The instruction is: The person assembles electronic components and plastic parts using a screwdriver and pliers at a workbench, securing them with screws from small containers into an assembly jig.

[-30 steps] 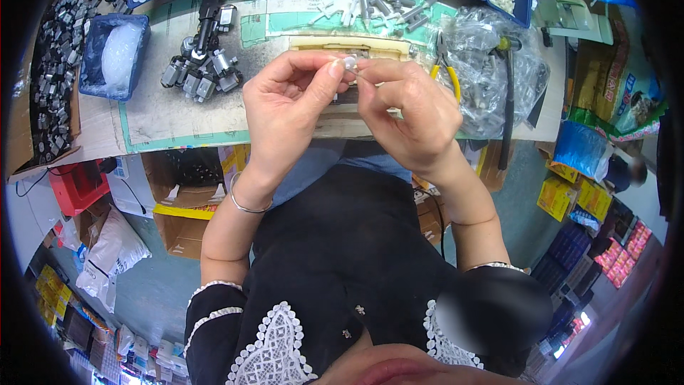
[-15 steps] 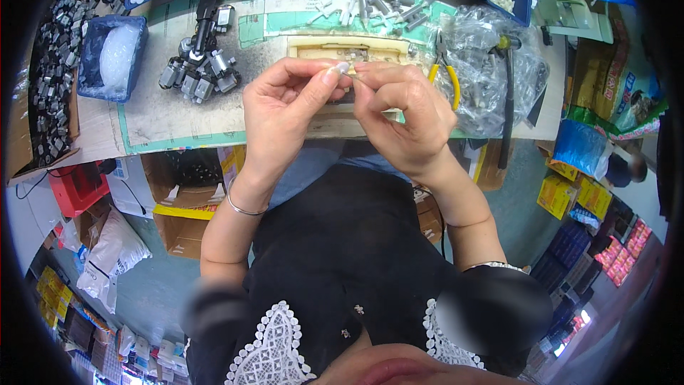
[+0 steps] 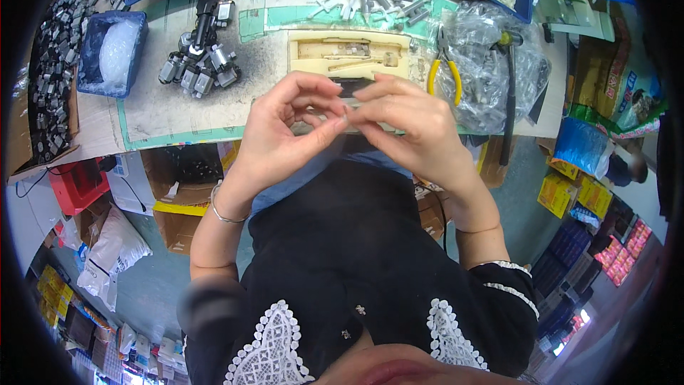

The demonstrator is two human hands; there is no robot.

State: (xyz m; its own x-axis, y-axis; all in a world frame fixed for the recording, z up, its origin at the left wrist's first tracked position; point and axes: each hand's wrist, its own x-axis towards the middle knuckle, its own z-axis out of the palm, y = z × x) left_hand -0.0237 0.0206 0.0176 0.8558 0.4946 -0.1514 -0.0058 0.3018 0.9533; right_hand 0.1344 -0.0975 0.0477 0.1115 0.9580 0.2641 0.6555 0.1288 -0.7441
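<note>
My left hand (image 3: 288,117) and my right hand (image 3: 410,115) meet at the fingertips in front of me, just above the table's near edge. Both are closed in a pinch around something very small that I cannot make out; the fingers hide most of it. Right beyond them lies a cream-coloured fixture block (image 3: 388,41) with recessed slots, some small metal parts set inside. A dark strip (image 3: 348,86) shows between the block and my fingers, partly covered by them.
Pliers with yellow handles (image 3: 456,84) and a hammer (image 3: 510,93) lie on clear plastic bags (image 3: 479,50) at the right. Grey and white plastic pieces (image 3: 377,1) are scattered behind the block. Black-and-silver parts (image 3: 201,71) and a blue tray (image 3: 90,75) sit at the left.
Both hands have come down toward me, off the fixture block, so its slots now show. The small white piece seen at my left fingertips is no longer visible.
</note>
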